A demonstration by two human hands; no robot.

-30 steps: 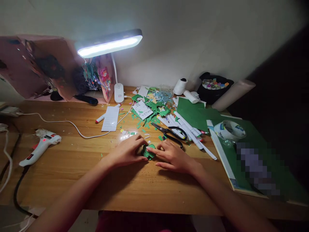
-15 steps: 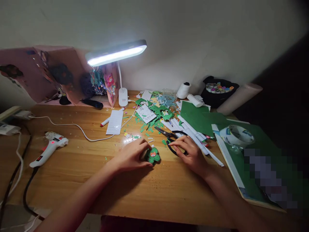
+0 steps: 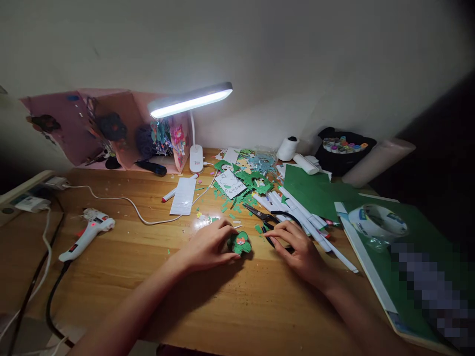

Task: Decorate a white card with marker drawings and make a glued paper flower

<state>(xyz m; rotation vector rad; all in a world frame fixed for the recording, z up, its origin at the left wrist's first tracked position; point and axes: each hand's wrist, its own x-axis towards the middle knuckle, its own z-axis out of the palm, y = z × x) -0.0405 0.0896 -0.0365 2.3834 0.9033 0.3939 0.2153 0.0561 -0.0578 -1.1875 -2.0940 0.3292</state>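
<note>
A small green paper cut-out point(image 3: 240, 244) with an orange spot lies on the wooden desk point(image 3: 148, 277). My left hand point(image 3: 208, 244) rests against its left side, fingers curled around it and touching it. My right hand point(image 3: 297, 247) lies on the handles of the black scissors point(image 3: 272, 220), fingers wrapped on the loops; the blades point up and left on the desk. Both forearms reach in from the bottom edge.
A lit desk lamp point(image 3: 191, 101) stands at the back. A white glue gun point(image 3: 87, 232) with cable lies left. Green paper scraps point(image 3: 245, 180), white marker pens point(image 3: 304, 212), green sheets point(image 3: 311, 190), a tape roll point(image 3: 376, 220), a marker case point(image 3: 343, 148) and pink craft boards point(image 3: 96, 126) surround.
My right hand left the green cut-out and moved right onto the scissors' handles. My left hand stayed on the cut-out. The view tilted upward a little.
</note>
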